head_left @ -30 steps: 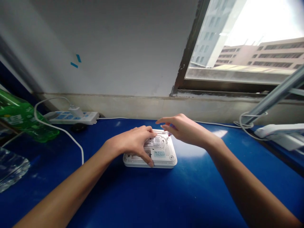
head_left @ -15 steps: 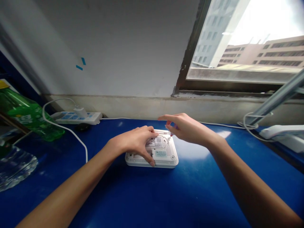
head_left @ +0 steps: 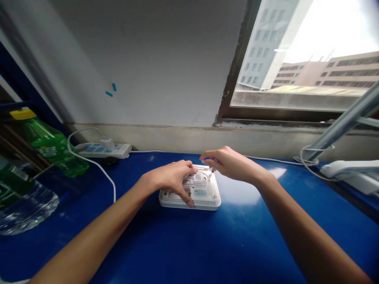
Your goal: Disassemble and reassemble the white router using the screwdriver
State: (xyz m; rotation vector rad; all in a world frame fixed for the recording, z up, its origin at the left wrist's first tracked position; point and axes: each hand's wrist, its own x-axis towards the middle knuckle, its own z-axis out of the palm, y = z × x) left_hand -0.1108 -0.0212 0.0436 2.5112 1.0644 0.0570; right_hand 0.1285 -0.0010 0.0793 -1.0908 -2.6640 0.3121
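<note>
And here we are at the blue counter point(head_left: 260, 232), with a white router point(head_left: 213, 201) lying flat in the middle, underside up by the look of it, its vent holes and printed labels showing! The left hand point(head_left: 170, 179) is right on top of it, fingers curled over the far part and thumb coming down at the near edge, a firm hold from above. Over on the other side, the right hand point(head_left: 233, 165) is up at the router's far right corner, thumb and forefinger drawn close together around a tiny pinkish-purple bit point(head_left: 213, 165). It's too small to call from here, and I can't tell whether those fingers really have hold of it or are touching the router.

Around the action, a white power strip point(head_left: 102, 150) sits back against the wall on the left with a white plug point(head_left: 107, 144) in it, and its white cable point(head_left: 91, 159) loops down onto the counter. Beside that stands a green plastic bottle point(head_left: 53, 148) with a yellow cap, tilted in the view, and a clear plastic bottle point(head_left: 28, 209) lies nearer the left edge. On the right, a metal rail point(head_left: 343, 118) slants up past a white fitting point(head_left: 349, 173), beneath the window point(head_left: 296, 59)
</note>
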